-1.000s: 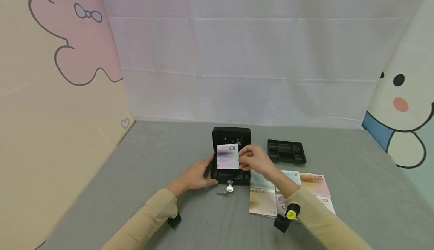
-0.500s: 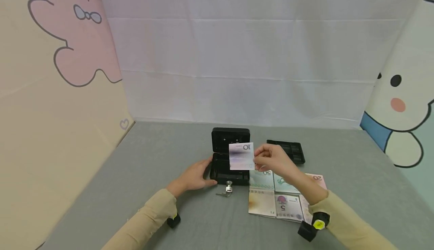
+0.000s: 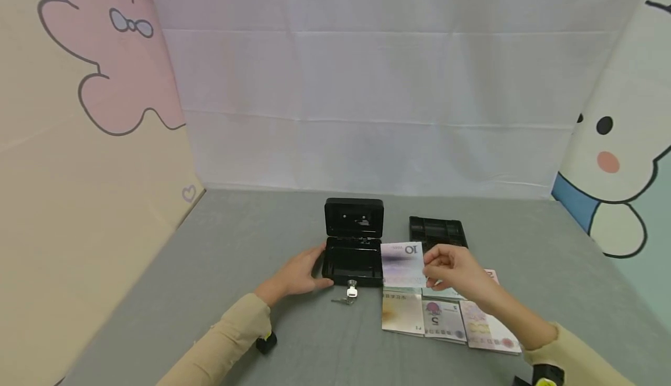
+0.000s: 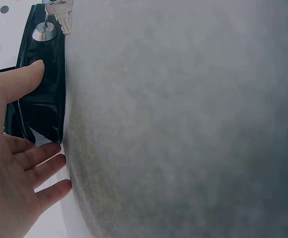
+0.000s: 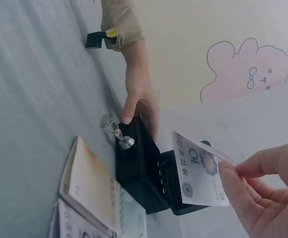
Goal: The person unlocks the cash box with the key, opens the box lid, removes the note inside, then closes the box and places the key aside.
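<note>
A small black cash box point(image 3: 352, 262) stands on the table with its lid up; its inside shows bare in the head view. My left hand point(image 3: 296, 272) rests at the box's left side, thumb on the front face and fingers loosely spread along the side. To the right of the box, my right hand point(image 3: 455, 269) pinches a purple banknote point(image 3: 402, 265) marked 10 by its right edge, between thumb and fingers. In the right wrist view the note overlaps the raised lid. Keys point(image 3: 343, 300) hang from the lock point(image 3: 352, 289) at the box's front.
Stacks of notes lie right of the box: a yellowish stack point(image 3: 402, 311), a stack marked 5 point(image 3: 444, 320) and a pinkish stack point(image 3: 491, 330). Green notes point(image 3: 442, 293) lie partly hidden behind them. A black compartment tray point(image 3: 437, 230) sits at the back right.
My right hand has carried the 10 note rightward and down, from over the open cash box to over the green notes. The left hand has stayed at the box.
</note>
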The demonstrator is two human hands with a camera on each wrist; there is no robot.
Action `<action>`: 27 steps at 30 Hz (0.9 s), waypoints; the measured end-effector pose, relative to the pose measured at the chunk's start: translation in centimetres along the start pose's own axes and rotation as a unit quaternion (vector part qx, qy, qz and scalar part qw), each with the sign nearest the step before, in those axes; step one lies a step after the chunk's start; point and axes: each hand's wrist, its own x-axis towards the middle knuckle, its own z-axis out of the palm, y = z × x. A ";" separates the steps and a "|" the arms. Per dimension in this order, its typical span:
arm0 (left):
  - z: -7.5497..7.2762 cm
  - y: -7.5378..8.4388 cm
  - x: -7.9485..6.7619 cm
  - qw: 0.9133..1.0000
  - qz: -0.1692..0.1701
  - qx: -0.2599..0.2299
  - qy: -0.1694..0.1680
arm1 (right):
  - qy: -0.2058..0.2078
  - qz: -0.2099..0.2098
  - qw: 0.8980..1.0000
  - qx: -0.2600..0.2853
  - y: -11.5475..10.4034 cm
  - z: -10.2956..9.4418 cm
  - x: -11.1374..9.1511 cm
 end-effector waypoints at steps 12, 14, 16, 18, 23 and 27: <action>0.1 -0.2 0.0 1.000 0.009 0.002 0.003 | -0.029 0.068 0.996 0.041 1.6 -0.4 -3.2; 0.1 -0.2 0.0 1.000 0.010 0.004 0.001 | -0.036 0.074 0.995 0.048 1.9 -0.1 -3.5; 0.1 -0.2 0.0 1.000 0.007 0.005 -0.001 | -0.043 0.083 0.994 0.057 2.2 0.2 -3.8; 0.1 -0.2 0.0 1.000 0.006 0.004 -0.001 | -0.050 0.098 0.992 0.065 2.6 0.6 -4.2; 0.1 -0.3 0.1 1.000 0.007 0.006 0.000 | -0.062 0.136 0.985 0.090 3.7 1.6 -5.0; 0.1 -0.2 0.1 1.000 0.006 0.003 0.000 | -0.073 0.150 0.980 0.108 4.6 2.2 -5.5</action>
